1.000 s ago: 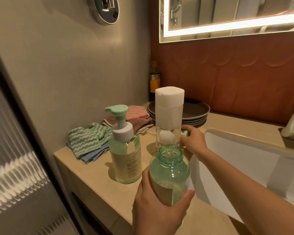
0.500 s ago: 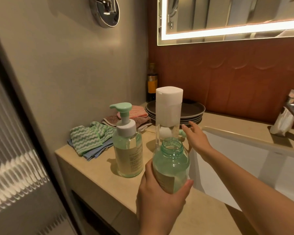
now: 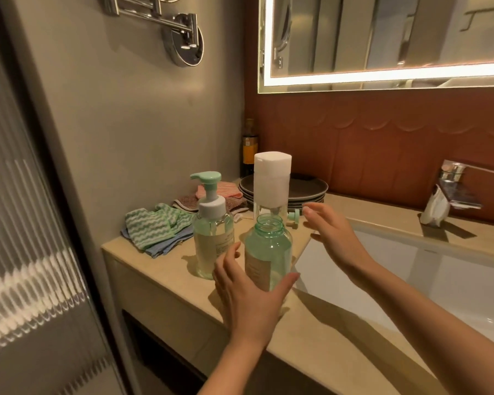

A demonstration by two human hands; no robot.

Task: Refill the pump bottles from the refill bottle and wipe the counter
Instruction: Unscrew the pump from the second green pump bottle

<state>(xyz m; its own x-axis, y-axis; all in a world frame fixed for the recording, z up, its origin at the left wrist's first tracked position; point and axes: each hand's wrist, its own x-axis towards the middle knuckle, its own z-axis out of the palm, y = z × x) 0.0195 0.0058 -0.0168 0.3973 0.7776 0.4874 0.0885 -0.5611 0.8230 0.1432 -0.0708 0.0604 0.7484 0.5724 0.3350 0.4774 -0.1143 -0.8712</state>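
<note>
An uncapped green pump bottle [image 3: 268,252] stands on the beige counter [image 3: 166,269] near its front edge. My left hand [image 3: 248,297] cups its lower part from the front; the thumb stands off the glass and the fingers lie straight. My right hand [image 3: 334,235] hovers open to the bottle's right with fingers spread. The removed green pump head [image 3: 293,217] lies on the counter just beyond that hand's fingertips. A second pump bottle [image 3: 213,238], pump fitted, stands to the left. The tall clear refill bottle [image 3: 271,183] with a white cap stands behind.
Striped green and blue cloths [image 3: 154,226] and pink and brown ones [image 3: 223,192] lie at the back left. Dark plates [image 3: 308,189] are stacked behind the bottles, with a dark bottle [image 3: 250,146] in the corner. The white sink [image 3: 411,269] and chrome faucet [image 3: 454,186] lie right.
My left hand has set the open bottle down and loosened its grip. My right hand has left the pump head on the counter and drawn back, open.
</note>
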